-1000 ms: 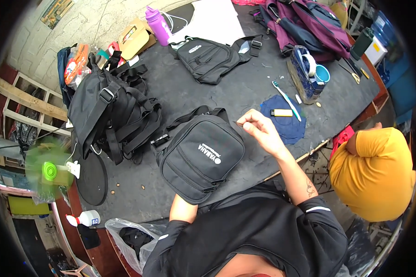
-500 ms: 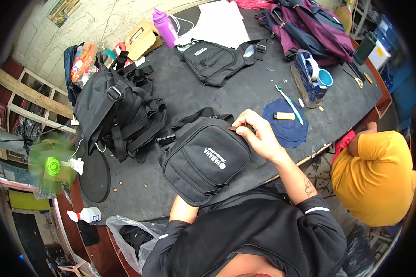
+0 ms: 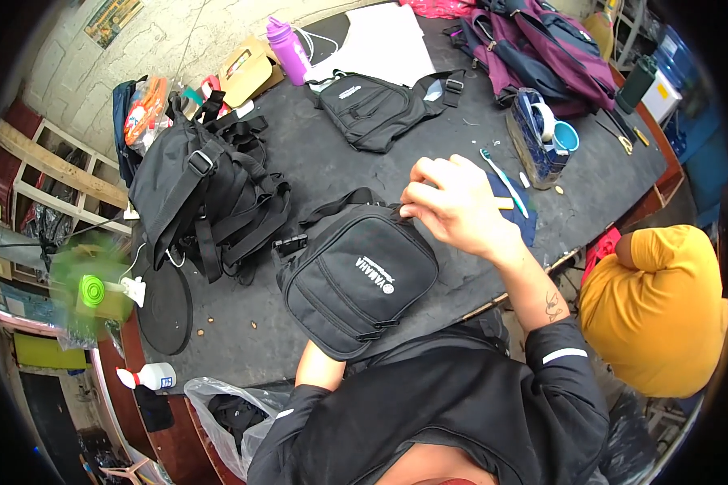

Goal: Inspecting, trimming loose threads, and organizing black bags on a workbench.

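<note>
A small black shoulder bag (image 3: pixel 356 283) with white lettering, piping round its front panel and zips near its lower edge tilts up before me at the table's near edge. My left forearm (image 3: pixel 319 369) goes behind its lower end; the bag hides that hand and its fingers. Just over the bag's upper right corner is my right hand (image 3: pixel 453 202), closed in a pinch. What its fingertips hold, if anything, is too small to make out. A black strap (image 3: pixel 344 206) with a buckle (image 3: pixel 289 245) lies along the bag's far side.
Left stands a heap of black bags (image 3: pixel 210 194). Beyond lies another black bag (image 3: pixel 372 109). Right are a toothbrush (image 3: pixel 505 182), a blue cloth (image 3: pixel 526 230), a caddy (image 3: pixel 538 141) and a purple backpack (image 3: pixel 534 48). A co-worker in yellow (image 3: pixel 659 311) is at the right edge.
My right hand has risen and shifted slightly away from me, its fingers turned more upward, and it now covers part of the blue cloth. The bag has stayed in place.
</note>
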Demonstrator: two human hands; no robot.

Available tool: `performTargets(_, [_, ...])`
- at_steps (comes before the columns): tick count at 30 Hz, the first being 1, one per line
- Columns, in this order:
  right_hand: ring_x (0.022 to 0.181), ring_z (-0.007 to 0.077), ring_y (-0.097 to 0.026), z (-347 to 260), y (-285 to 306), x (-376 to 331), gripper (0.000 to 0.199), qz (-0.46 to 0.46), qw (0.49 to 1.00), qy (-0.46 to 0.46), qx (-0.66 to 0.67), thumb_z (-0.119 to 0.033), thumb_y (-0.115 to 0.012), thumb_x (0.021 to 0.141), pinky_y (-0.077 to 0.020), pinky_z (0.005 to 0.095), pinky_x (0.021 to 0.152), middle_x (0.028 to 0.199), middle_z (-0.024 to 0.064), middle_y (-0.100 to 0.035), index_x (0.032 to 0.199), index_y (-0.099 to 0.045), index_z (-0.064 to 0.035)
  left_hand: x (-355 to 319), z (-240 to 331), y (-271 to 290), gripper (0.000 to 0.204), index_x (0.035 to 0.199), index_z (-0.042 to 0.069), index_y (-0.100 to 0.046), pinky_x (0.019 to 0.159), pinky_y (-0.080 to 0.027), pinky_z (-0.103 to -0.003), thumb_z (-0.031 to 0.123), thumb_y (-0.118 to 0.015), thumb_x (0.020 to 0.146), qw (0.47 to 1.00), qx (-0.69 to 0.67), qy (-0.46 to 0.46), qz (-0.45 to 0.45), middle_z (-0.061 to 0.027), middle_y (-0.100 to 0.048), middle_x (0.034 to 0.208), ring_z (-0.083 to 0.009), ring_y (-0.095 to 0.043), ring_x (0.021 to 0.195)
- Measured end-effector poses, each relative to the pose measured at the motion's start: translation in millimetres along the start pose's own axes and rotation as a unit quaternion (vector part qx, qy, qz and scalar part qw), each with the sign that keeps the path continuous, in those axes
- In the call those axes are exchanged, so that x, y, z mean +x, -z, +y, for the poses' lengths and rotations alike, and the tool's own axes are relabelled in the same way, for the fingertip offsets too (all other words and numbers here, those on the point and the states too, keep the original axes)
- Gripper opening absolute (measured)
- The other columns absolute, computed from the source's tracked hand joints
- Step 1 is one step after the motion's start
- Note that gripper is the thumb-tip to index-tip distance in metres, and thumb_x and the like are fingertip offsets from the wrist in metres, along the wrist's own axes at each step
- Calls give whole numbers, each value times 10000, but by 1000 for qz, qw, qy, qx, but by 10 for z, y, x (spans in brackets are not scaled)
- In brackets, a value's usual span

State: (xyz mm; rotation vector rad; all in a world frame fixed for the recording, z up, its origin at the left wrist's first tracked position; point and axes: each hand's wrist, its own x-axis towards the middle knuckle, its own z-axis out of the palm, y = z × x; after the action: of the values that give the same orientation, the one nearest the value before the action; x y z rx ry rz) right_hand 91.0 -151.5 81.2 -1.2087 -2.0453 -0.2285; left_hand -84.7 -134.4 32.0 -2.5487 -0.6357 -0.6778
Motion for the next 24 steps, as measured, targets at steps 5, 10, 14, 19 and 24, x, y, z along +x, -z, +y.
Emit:
performTargets(5, [675,187,-517,-57,32,70,176,-19,998,34,-40,-177,-736,714,-386,327,644,784,16,-504,745,-574,-115,238,42,371,218,969,60,-598,708,-453,-366,210,-544,821,998,11,-5,-65,-82,-588,845,-228,-580,821])
performTargets(10, [706,184,-521,-138,243,16,163,-115,989,57,-70,-188,-708,731,-388,331,656,760,19,-475,739,-561,-120,297,-136,456,102,831,90,-586,618,-436,-376,177,-535,818,994,-57,26,-95,-81,-550,730,-238,-558,689])
performTargets(14, [654,203,-511,-132,349,22,177,-45,998,23,-41,-171,-734,721,-389,334,625,766,15,-492,750,-566,-122,202,-220,369,81,808,111,-579,606,-429,-388,182,-542,816,992,-11,2,-125,-67,-547,720,-236,-560,701])
performTargets(19, [650,198,-513,-112,235,107,191,-13,999,28,-39,-171,-747,719,-385,325,614,780,16,-506,762,-570,-117,189,-131,395,77,803,109,-584,617,-437,-381,180,-555,797,987,21,19,-160,-63,-568,742,-224,-579,740])
performTargets(24, [730,191,-549,-144,195,142,165,-45,996,37,-68,-217,-695,749,-408,340,676,853,25,-519,776,-563,-122,156,-150,388,83,820,106,-583,631,-437,-382,182,-555,801,989,-27,53,-138,-65,-568,762,-226,-577,756])
